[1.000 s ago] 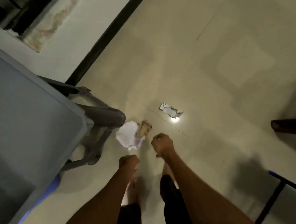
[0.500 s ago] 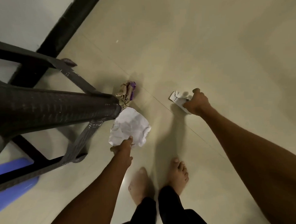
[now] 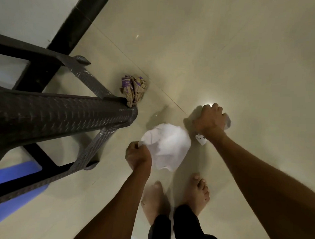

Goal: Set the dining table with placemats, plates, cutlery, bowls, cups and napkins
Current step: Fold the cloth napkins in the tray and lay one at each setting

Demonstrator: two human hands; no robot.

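A person bends over a pale tiled floor (image 3: pixel 222 54) beside a dark woven-pattern plastic chair (image 3: pixel 60 115), bare feet (image 3: pixel 175 195) planted close together, gathering scraps of litter. The left hand (image 3: pixel 138 156) has its grip pinched on the edge of a crumpled white sheet of paper (image 3: pixel 167 145), which hangs from the fingers just above the tiles. The right hand (image 3: pixel 209 122) has its grip curled tight around a smaller torn scrap (image 3: pixel 201 139), a printed corner of which pokes out below the wrist and another bit past the knuckles. Each hand takes one piece, likely so both can be carried off in a single trip.

A third piece, a balled brown-and-purple wrapper (image 3: pixel 133 91), lies on the floor, touching or just beside the chair's front leg, and is not yet picked up. With both hands full, it would seem to need a second reach or a regrip.

No placemats, plates, cutlery, bowls, cups or napkins are in view, and neither is the bench they belong on; whether the white paper is a napkin cannot be told. A blue object (image 3: pixel 17 179) shows under the chair.
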